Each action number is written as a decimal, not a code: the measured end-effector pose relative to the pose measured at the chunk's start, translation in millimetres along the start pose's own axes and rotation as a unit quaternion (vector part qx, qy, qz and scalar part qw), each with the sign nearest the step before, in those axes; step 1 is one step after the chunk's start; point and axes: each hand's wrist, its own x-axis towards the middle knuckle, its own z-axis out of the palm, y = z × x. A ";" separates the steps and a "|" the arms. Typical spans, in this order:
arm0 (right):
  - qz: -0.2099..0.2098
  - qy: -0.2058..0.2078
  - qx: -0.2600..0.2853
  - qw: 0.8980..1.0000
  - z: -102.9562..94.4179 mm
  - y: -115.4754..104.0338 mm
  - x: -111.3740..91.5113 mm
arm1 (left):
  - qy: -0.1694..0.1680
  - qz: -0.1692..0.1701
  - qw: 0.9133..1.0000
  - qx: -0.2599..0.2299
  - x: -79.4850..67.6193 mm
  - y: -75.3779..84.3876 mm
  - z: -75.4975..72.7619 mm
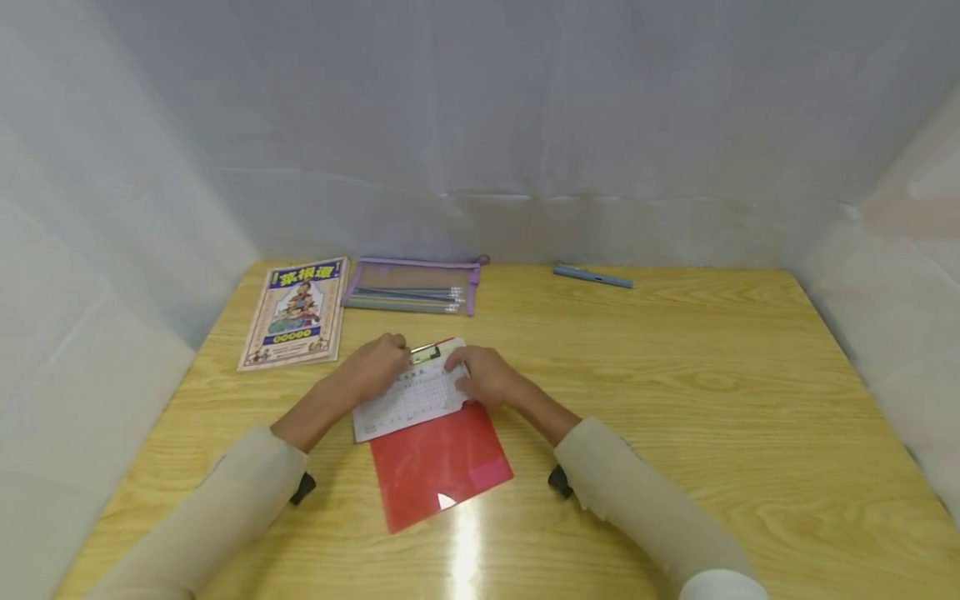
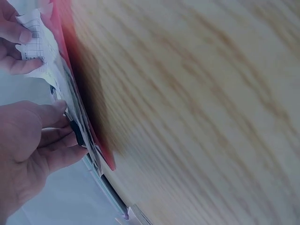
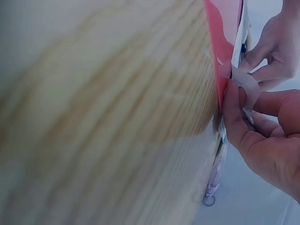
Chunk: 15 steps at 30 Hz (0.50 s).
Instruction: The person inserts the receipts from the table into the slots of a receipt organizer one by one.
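Note:
A red clipboard (image 1: 442,467) lies tilted on the table with its metal clip (image 1: 425,355) at the far end. White printed sheets (image 1: 408,407) with a grid cover its upper half. My left hand (image 1: 375,367) pinches the clip, thumb on one side and fingers by its black end (image 2: 77,133) in the left wrist view. With thumb and fingers, my right hand (image 1: 486,377) grips the right edge of the sheets, and the paper (image 3: 248,86) bends between them in the right wrist view. The fingers of both hands hide parts of the clip and sheets.
Behind my left hand lies an illustrated booklet (image 1: 300,312). Next to it is a clear pencil pouch (image 1: 412,277) with purple trim and several pencils inside. A blue pen (image 1: 592,276) lies near the back edge of the wooden table (image 1: 675,400). Pale sheeting surrounds the table.

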 end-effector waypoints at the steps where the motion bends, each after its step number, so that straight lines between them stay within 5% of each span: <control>1: 0.003 -0.001 0.004 1.000 0.1 0.1 -0.1 | 0.000 0.000 1.000 0.002 -0.1 0.2 -0.2; 15: 0.026 0.008 0.024 0.999 0.9 -4.1 3.5 | -0.017 -0.011 1.000 0.008 -1.5 1.4 0.7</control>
